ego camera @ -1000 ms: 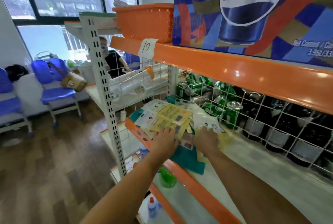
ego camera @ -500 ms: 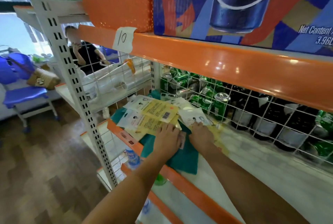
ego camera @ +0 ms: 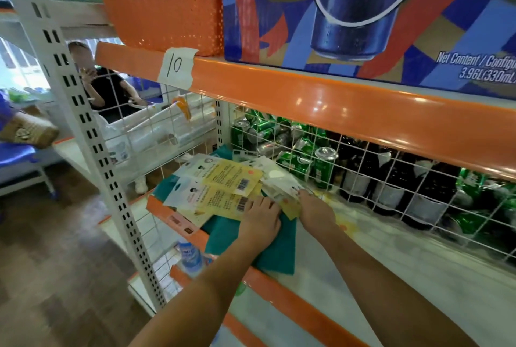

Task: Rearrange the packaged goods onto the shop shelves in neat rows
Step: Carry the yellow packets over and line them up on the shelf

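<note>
My left hand (ego camera: 261, 219) lies flat, fingers straight, on the near edge of the yellow sachets (ego camera: 223, 187), and my right hand (ego camera: 314, 211) presses down just beside it on the pale packets (ego camera: 275, 179) at the right of the pile, its fingertips hidden under the packets so I cannot tell whether they pinch anything. Compared with a second ago, both hands have drawn in closer together and my head has dropped nearer the shelf (ego camera: 391, 257), so the pile now fills more of my view; the sachets themselves have barely shifted and still fan out loosely over the teal cloth (ego camera: 276, 251) at the shelf's left end, some overhanging the orange front rail (ego camera: 293, 302). I judge that I am gathering the spread into one stack (nothing is squared up yet), so the neat row is still ahead of me. Behind the wire grid (ego camera: 363, 168) lie the green cans (ego camera: 321, 168) and the dark bottles (ego camera: 391, 187), untouched. Above sit the orange basket (ego camera: 164, 11), the Pepsi carton (ego camera: 363, 11) and the paper label marked 10 (ego camera: 176, 67). The slippery packets could slide off the front edge if I sweep them carelessly.
</note>
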